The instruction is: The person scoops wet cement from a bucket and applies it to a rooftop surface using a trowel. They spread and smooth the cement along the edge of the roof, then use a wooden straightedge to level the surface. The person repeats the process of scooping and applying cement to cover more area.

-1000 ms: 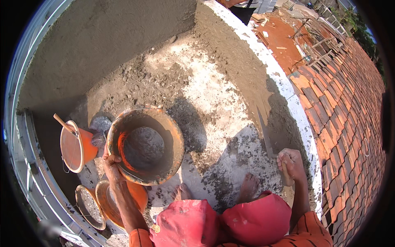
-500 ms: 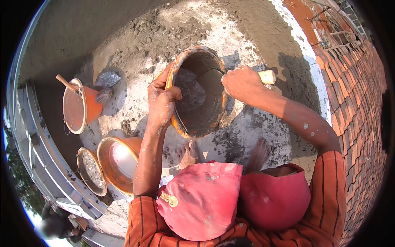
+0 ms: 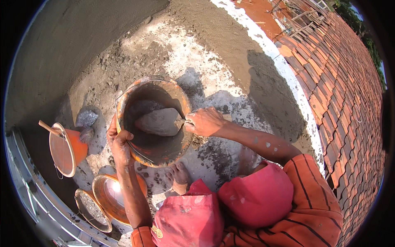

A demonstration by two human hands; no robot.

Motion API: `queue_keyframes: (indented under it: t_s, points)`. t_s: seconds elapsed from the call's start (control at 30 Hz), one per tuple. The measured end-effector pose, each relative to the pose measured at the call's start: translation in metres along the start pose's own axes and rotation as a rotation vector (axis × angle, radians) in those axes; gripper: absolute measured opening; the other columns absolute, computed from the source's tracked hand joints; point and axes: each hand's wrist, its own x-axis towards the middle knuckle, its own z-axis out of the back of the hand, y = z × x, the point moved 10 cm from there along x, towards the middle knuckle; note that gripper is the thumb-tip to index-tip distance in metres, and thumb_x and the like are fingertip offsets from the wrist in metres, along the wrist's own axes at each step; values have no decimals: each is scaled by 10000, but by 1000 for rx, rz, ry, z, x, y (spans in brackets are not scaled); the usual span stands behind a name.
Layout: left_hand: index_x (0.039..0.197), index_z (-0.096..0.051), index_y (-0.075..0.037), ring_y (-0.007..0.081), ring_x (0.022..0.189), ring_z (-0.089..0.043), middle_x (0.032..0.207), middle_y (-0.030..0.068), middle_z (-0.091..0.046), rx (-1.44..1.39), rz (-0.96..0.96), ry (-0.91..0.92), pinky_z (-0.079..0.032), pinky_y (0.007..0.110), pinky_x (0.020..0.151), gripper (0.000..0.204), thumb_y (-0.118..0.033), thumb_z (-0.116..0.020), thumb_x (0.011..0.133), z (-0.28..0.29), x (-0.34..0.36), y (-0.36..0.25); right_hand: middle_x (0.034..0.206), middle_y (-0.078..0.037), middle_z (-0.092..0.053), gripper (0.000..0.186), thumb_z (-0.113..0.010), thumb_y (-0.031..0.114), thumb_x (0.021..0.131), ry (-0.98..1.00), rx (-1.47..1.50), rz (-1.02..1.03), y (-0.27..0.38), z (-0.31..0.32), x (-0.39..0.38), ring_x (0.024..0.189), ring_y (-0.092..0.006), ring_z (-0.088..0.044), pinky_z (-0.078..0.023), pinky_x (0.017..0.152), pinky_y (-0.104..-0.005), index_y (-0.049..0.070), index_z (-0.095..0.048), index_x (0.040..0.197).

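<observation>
My left hand grips the left rim of an orange, mortar-coated bucket, held slightly tilted above my feet. Closed around a trowel, my right hand is at the bucket's right rim; the tool's broad, grey-smeared blade lies inside the bucket, over its dark interior. Part of the trowel's handle is hidden by my fingers. Below the bucket, my bare foot shows on the spattered floor.
An orange bucket with a stick, clear plastic bags and two round containers stand at left. A plastered wall rises upper left. A white ledge edges the right, with roof tiles beyond.
My right hand and trowel have moved from low at the right into the bucket. The bucket rose and tilted half a second ago; it now sits lower in view, less tilted.
</observation>
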Motion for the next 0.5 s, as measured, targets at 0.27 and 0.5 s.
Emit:
queue_keyframes:
  t_s: [0.27,0.5]
  points:
    - [1298,-446,60,249,939,-638,1112,162,-621,-62,-69,-104,-538,328,883,705,76,-421,593,59,-14,-29,779,-198,-670,342,-566,345,836,122,539,187,23,26,-45,657,-348,-630,-503,663,-411,43,-683,945]
    - [1277,-471,68,236,959,-634,1138,166,-615,111,-116,-153,-533,320,895,687,80,-407,593,54,-13,-42,674,-15,-569,330,-589,338,921,-22,1052,-394,-178,0,-94,578,-95,-555,-449,517,-264,41,-604,779]
